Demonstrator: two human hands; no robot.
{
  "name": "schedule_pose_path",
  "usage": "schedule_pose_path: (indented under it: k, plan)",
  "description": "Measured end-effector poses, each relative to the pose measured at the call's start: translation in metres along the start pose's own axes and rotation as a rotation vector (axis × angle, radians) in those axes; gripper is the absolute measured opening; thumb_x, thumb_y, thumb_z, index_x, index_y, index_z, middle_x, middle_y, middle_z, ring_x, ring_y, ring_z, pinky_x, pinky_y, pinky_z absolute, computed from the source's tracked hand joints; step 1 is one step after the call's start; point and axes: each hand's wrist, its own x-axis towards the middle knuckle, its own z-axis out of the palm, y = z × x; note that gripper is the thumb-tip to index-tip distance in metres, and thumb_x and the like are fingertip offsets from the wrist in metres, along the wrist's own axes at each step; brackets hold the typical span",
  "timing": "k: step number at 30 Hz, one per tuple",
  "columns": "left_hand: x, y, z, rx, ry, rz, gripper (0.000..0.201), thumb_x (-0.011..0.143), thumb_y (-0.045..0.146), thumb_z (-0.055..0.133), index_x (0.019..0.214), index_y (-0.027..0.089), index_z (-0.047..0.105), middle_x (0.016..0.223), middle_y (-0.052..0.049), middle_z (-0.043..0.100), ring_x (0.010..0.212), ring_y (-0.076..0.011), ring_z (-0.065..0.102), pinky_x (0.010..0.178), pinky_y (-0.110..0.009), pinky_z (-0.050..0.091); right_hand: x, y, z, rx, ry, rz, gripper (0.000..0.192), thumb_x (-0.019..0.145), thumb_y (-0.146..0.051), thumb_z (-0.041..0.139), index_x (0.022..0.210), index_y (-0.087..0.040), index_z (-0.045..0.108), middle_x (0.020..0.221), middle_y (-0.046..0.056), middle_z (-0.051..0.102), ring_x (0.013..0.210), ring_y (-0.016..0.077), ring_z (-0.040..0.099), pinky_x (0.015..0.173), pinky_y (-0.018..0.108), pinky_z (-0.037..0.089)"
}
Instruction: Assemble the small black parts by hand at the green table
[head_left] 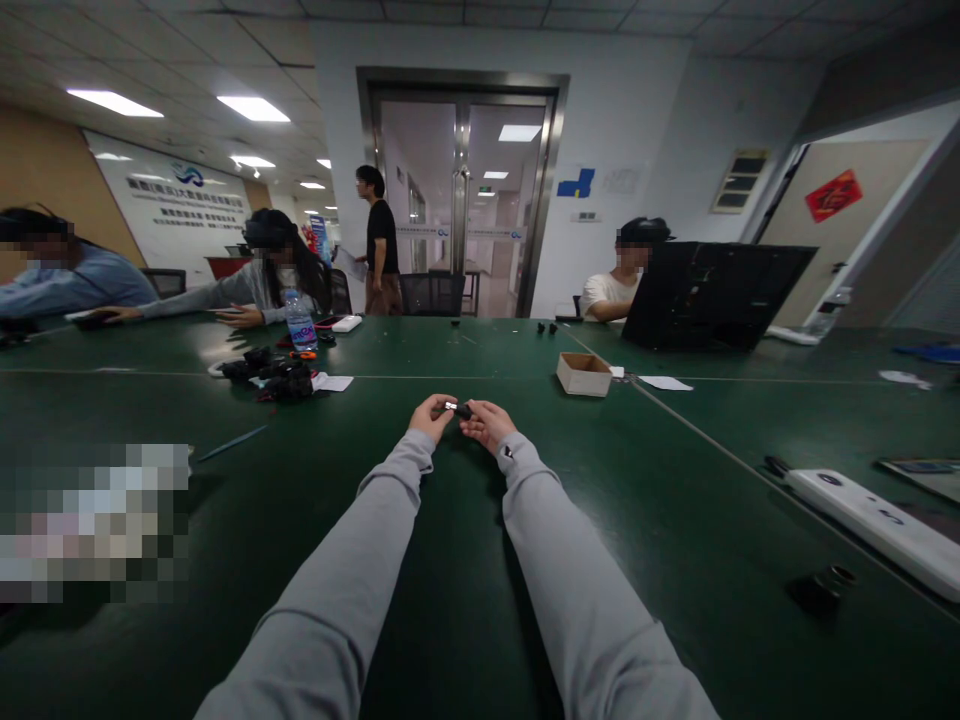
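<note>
Both hands meet over the green desk (675, 520): left hand (431, 415) and right hand (487, 422), each grip pinched shut on a small black part (459, 409); a cardboard box (583, 374) sits far right.

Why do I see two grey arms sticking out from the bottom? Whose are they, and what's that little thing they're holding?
The arms belong to a person wearing a camera on their head, so you see what they see, looking down at their own hands. The left hand and the right hand meet over a big dark green table. Together they pinch a small black part with a bit of silver on it; it is too small to say what it is. Nearby are a little cardboard box, a pile of black parts and a water bottle. A white device lies on the right. Other people sit around the table.
</note>
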Motion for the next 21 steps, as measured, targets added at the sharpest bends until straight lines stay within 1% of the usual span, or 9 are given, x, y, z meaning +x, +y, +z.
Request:
schedule_pose_path:
  k: [8,14,17,21]
  plan:
    - [-0.002,0.0044,-0.0007,0.007,0.006,-0.022,0.023,0.066,0.01,0.054,0.088,0.015,0.06,0.089,-0.007,0.062,0.078,-0.0149,0.058,0.068,-0.027,0.048,0.0036,0.0026,-0.0018,-0.002,0.01,-0.003,0.01,0.076,-0.018,0.06,0.082,-0.014,0.053,0.055,0.002,0.059,0.046,0.0115,0.059,0.046,0.021,0.05]
    - [-0.0014,0.004,-0.0007,0.023,0.041,-0.078,0.022,0.067,0.018,0.059,0.088,0.016,0.061,0.085,-0.006,0.063,0.074,-0.0142,0.058,0.068,-0.027,0.047,0.0035,0.0027,-0.0018,0.037,0.002,-0.013,0.015,0.07,-0.007,0.062,0.082,-0.014,0.056,0.063,0.003,0.063,0.052,0.0137,0.063,0.051,0.024,0.053]
    - [0.0003,0.0012,0.0002,0.023,0.07,-0.108,0.023,0.066,0.025,0.062,0.087,0.015,0.061,0.078,-0.005,0.063,0.069,-0.0135,0.057,0.063,-0.026,0.047,0.0031,0.0027,-0.0024,0.041,-0.017,-0.026,0.019,0.068,-0.001,0.06,0.082,-0.014,0.058,0.067,0.003,0.064,0.055,0.0136,0.063,0.055,0.025,0.054]
    - [0.0032,-0.0044,0.0019,0.019,0.118,-0.177,0.025,0.065,0.035,0.062,0.078,0.014,0.059,0.066,-0.002,0.059,0.056,-0.0112,0.053,0.051,-0.023,0.044,0.0038,0.0037,-0.003,0.043,-0.039,-0.046,0.024,0.065,0.003,0.058,0.081,-0.015,0.059,0.071,0.002,0.064,0.059,0.0134,0.064,0.058,0.026,0.054]
